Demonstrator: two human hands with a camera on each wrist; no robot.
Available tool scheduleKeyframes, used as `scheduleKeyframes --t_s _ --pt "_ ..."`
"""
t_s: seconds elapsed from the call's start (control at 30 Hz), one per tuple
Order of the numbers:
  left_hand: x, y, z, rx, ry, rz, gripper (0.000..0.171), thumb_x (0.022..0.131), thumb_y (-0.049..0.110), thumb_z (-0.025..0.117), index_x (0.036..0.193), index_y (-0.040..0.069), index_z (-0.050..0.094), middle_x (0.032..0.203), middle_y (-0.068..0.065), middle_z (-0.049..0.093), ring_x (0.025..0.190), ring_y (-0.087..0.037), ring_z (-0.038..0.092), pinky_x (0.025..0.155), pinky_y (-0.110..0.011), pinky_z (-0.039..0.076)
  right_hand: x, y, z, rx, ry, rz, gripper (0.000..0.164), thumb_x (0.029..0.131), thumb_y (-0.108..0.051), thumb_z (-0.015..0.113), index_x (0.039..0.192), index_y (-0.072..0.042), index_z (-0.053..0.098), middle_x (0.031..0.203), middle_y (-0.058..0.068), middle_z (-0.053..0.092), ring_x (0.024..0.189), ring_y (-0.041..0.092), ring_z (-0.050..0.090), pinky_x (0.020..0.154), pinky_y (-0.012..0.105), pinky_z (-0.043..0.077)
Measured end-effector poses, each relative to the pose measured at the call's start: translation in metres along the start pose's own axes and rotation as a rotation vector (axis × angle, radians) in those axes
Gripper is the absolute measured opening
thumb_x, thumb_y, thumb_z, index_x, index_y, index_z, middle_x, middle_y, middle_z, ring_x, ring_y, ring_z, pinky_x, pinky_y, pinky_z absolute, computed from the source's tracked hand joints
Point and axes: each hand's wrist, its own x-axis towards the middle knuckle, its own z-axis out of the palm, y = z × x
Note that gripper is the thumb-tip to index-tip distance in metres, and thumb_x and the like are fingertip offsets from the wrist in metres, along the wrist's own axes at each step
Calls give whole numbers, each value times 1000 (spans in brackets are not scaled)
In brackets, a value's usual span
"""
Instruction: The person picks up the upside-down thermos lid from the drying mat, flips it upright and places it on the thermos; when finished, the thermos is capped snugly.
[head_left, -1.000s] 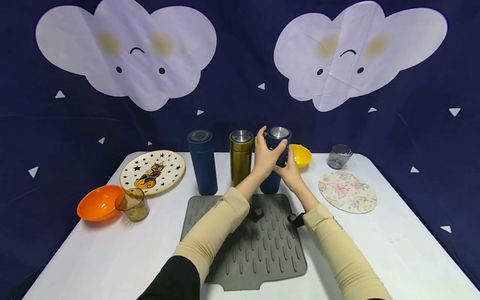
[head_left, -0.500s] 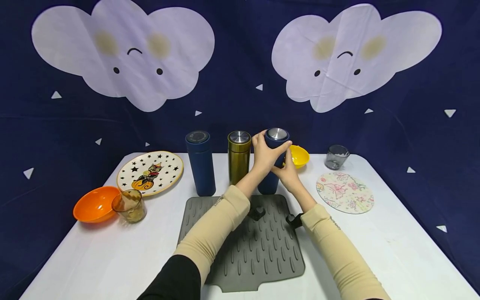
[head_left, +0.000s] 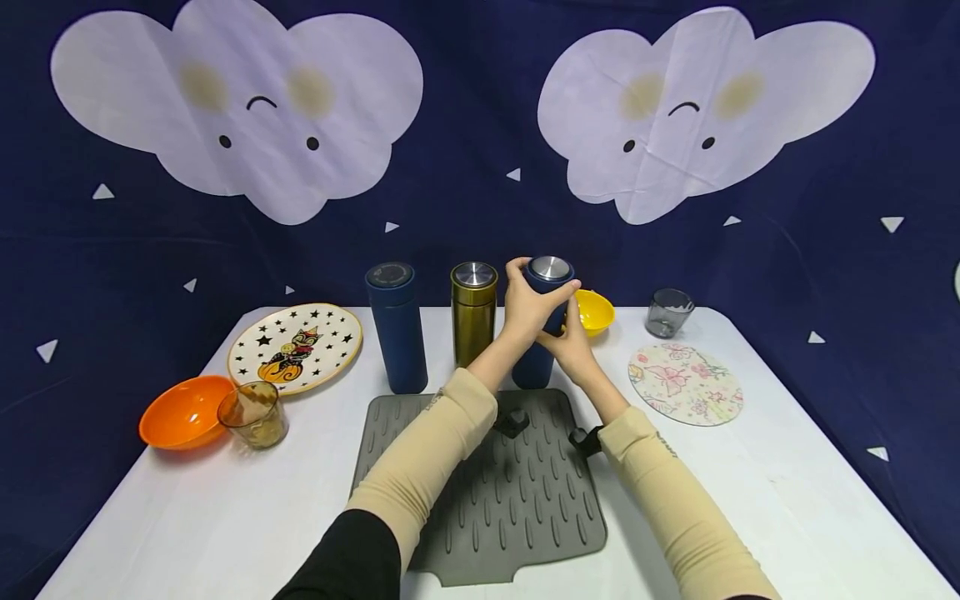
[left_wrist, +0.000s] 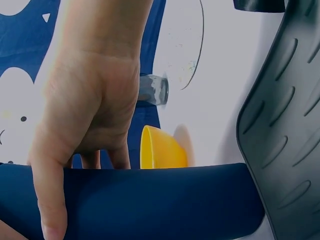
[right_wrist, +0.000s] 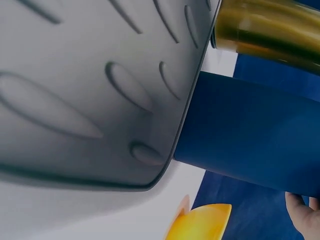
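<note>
A dark blue thermos [head_left: 531, 373] with a silver-topped lid stands upright at the back edge of a grey ridged mat [head_left: 525, 521]. My left hand [head_left: 522, 304] grips its upper part, thumb laid across the near side; in the left wrist view the left hand's [left_wrist: 90, 110] fingers pass behind it. Lower down on the right side, my right hand [head_left: 573, 346] holds the same thermos. At the corner of the right wrist view, the right hand's [right_wrist: 304, 220] fingers touch the thermos [right_wrist: 245, 130]. A gold thermos [head_left: 472, 325] and another blue thermos [head_left: 401, 346] stand to the left.
On the left are a star-patterned plate [head_left: 341, 329], an orange bowl [head_left: 180, 412] and an amber glass [head_left: 258, 421]. Behind the held thermos is a yellow bowl [head_left: 596, 312]. A grey glass [head_left: 667, 315] and a round floral mat [head_left: 686, 385] lie right.
My left thumb reaches slightly farther right across the thermos, and the fingers have wrapped closer behind it. The thermos stands where it was; the head view has shifted a little.
</note>
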Motion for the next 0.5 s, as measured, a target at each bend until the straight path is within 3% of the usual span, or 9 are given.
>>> scheduleKeyframes --t_s 0.17,0.27,0.5 --pt "0 1 -1 34 -4 23 79 71 33 79 134 7 38 131 -11 31 111 -24 45 95 -32 41 -4 -22 2 -1 -8 46 86 85 4 59 148 -10 2 152 16 10 136 35 20 106 51 27" --pt "0 0 -2 52 -11 36 78 72 32 78 135 9 39 132 -11 35 113 -23 46 95 -32 42 -5 -29 3 -11 -6 66 86 86 4 59 148 -7 1 151 18 9 137 37 18 106 52 26" --pt "0 -5 -3 -7 -4 43 77 72 28 79 129 10 29 122 -15 50 107 -26 54 90 -34 45 -3 -21 2 -28 -1 86 84 86 1 60 147 -9 3 151 17 12 137 35 19 107 50 25"
